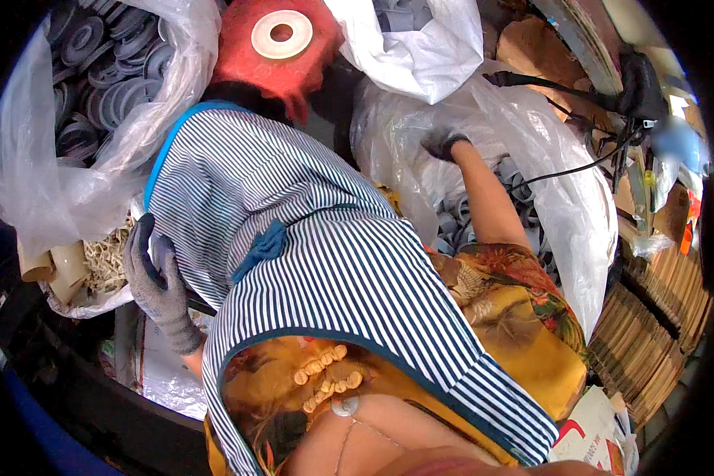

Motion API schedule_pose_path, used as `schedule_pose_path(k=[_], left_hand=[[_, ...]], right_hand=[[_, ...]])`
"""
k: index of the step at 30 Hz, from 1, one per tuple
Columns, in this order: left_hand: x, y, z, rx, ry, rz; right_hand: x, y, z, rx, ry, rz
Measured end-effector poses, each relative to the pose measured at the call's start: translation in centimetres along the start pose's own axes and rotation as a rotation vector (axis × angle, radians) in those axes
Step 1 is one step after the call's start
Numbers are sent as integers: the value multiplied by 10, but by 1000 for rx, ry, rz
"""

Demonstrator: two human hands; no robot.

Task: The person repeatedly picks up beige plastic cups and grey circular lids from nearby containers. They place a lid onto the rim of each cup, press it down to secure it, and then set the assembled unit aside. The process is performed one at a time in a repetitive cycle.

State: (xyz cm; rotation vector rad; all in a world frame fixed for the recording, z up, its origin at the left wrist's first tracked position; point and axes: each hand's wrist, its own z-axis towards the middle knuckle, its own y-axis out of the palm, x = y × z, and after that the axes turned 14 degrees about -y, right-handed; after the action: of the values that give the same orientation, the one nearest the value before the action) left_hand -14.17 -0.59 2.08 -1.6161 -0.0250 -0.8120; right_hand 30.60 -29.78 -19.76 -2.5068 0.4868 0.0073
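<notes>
We find the left hand [163, 282] spread, nothing visible in it; the right hand [443, 146], blurred at the clear plastic bag [551, 143], we cannot tell. One pale ring [261, 36] lies on red cloth [242, 59]; with grey plastic parts [509, 173] left bagged, we judge work unfinished

Fairly bright, diffuse light falls over the striped apron [333, 270], whose narrow lines read crisply. Right of the apron, the clear plastic bag [523, 135] catches pale glare along its folds; left and below, a silvery sheet [170, 369] shines almost white. Deep shadow fills the area farther left. The right grip [443, 147], above the apron's right side, looks softened, perhaps by motion. Far right of it, a pale blue shape [678, 143] is smeared beyond recognition. Fisheye distortion curves the cardboard stack [650, 333] right of the apron, and a black rim surrounds everything.
</notes>
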Motion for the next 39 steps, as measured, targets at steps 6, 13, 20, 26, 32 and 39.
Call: schedule_pose_path(k=[6,13,20,26,32,39], left_hand=[[4,9,3,-39,-13,-20],[18,13,3,-87,1,9],[11,14,12,-29,69,44],[32,24,12,-148,71,-187],[79,54,19,-1074,-573,-1600],[37,59,48,-680,-422,-1708]], right_hand=[[3,119,-18,-90,185,225],[-42,193,-1,-202,124,105],[69,63,-106,365,191,752],[-4,-132,-160,1120,-466,1376],[-146,-191,-112,1604,-979,1308],[-176,-186,-107,850,-1083,1160]])
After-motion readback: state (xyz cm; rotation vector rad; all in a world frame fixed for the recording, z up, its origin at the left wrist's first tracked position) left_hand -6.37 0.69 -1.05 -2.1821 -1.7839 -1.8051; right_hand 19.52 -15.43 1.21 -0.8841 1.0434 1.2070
